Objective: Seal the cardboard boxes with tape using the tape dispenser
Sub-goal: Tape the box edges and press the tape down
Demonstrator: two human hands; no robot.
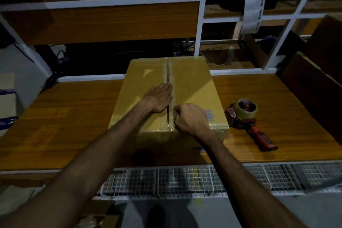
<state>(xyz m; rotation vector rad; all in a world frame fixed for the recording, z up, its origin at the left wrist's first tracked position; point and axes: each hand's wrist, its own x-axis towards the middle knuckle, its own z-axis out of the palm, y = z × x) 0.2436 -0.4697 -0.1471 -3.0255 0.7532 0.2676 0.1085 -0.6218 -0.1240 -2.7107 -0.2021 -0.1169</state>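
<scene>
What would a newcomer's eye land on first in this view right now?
The cardboard box at the table's centre, its taped seam running away from the viewer. The left hand lies flat beside the seam; the right hand curls at its near end. The tape dispenser lies on the table, right of the box.

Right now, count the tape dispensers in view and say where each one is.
1. The tape dispenser lies on the wooden table, right of the cardboard box, with neither hand on it. The dark shelves behind could hide others.
</scene>
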